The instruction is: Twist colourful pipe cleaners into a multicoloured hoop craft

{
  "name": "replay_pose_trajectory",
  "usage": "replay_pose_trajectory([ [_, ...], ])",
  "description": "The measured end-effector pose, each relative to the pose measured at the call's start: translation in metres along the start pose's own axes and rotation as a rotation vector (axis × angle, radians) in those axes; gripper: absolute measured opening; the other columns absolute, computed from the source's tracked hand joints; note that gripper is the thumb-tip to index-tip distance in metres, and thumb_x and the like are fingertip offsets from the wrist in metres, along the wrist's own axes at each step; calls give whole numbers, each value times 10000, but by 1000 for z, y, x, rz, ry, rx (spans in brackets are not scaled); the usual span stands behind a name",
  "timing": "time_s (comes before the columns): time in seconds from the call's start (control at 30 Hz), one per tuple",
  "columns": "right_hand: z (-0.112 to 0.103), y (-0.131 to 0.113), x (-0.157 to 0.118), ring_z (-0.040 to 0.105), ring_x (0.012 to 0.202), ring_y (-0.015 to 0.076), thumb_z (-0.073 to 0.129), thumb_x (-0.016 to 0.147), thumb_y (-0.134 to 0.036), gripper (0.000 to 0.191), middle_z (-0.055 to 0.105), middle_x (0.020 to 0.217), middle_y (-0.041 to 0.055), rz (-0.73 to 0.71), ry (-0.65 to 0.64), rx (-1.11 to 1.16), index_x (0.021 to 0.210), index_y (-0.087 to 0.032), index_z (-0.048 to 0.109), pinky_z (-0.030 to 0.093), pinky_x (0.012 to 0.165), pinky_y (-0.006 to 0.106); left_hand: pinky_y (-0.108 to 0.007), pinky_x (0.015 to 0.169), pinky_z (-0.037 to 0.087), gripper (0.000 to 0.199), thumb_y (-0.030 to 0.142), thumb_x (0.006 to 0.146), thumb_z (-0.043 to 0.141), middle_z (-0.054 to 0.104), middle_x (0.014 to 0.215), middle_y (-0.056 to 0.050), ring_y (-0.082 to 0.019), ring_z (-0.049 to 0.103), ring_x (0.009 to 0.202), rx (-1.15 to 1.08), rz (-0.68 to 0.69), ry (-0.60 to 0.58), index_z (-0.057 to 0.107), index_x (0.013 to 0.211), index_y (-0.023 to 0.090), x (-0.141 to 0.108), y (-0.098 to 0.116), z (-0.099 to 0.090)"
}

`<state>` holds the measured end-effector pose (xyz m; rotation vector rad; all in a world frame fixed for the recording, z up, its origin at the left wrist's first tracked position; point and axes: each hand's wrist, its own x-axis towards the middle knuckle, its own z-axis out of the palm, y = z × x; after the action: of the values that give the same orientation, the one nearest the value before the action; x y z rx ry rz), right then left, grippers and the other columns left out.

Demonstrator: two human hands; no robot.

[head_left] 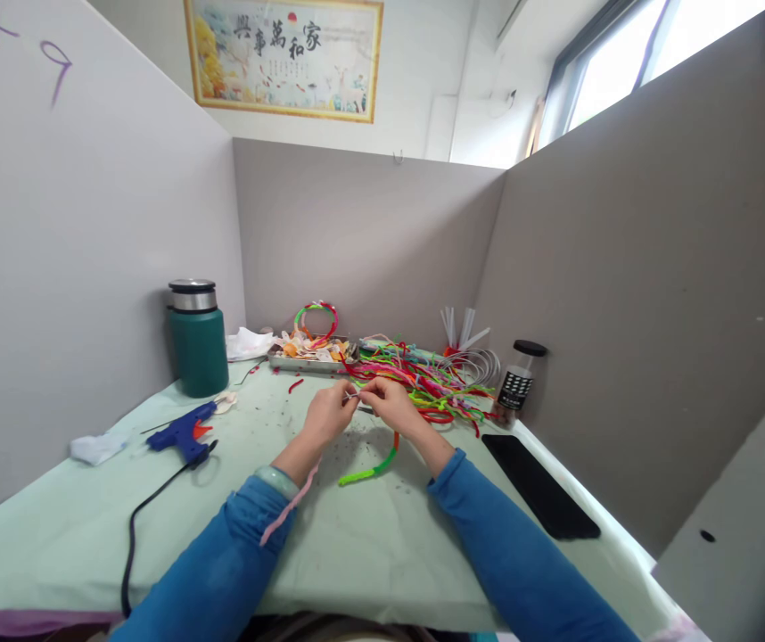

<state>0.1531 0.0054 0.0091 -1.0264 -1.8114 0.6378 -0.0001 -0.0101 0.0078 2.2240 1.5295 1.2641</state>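
Close together over the middle of the table, my left hand and my right hand pinch at a thin pale wire between their fingertips. A pink pipe cleaner trails from my left hand down across the wrist and sleeve. Below my right hand curves a band wrapped in green and orange pipe cleaner; its upper end is hidden behind that hand. Just behind the fingertips lies a small dark pointed object, partly covered.
A heap of coloured pipe cleaners lies behind my hands, beside a metal tray of small pieces and a finished-looking ring. Left: blue glue gun, green bottle. Right: black-lidded jar, black phone-like slab. Partitions enclose the table.
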Motion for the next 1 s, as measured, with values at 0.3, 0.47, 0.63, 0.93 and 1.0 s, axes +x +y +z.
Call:
replay_pose_trajectory([
  [0.3,2,-1,0,482,532,91,562,787,-322,176,588,621,-15,-16,27,17,771,-155,616,364,505,201,-224,715,469,205,220,762,530,728,880,-28,-154,656,818,-201,-41,-49,693,883,188,6,-3,-2],
  [0.47,0,1,1,459,486,88,554,781,-308,164,544,557,-32,14,29,30,736,-156,596,350,481,204,-250,794,500,264,151,748,510,709,995,-49,-163,656,924,-310,-27,-67,650,971,175,7,-6,0],
  [0.63,0,3,1,446,459,84,550,770,-286,145,513,512,-42,28,16,34,721,-157,593,334,463,202,-292,852,500,298,107,730,491,686,1010,-53,-165,649,927,-225,36,-46,645,974,180,5,-4,-3],
  [0.93,0,6,2,442,439,78,553,755,-291,148,508,518,-44,58,-4,67,698,-157,576,330,443,199,-322,871,479,241,106,745,529,635,963,-63,-170,593,937,-97,302,90,666,928,180,4,-7,-3],
  [1.0,1,8,3,438,437,80,552,755,-298,157,499,506,-45,70,-3,67,690,-157,575,327,441,199,-319,851,481,221,119,773,520,631,962,-67,-167,590,918,-81,326,106,664,930,179,4,-8,-1],
])
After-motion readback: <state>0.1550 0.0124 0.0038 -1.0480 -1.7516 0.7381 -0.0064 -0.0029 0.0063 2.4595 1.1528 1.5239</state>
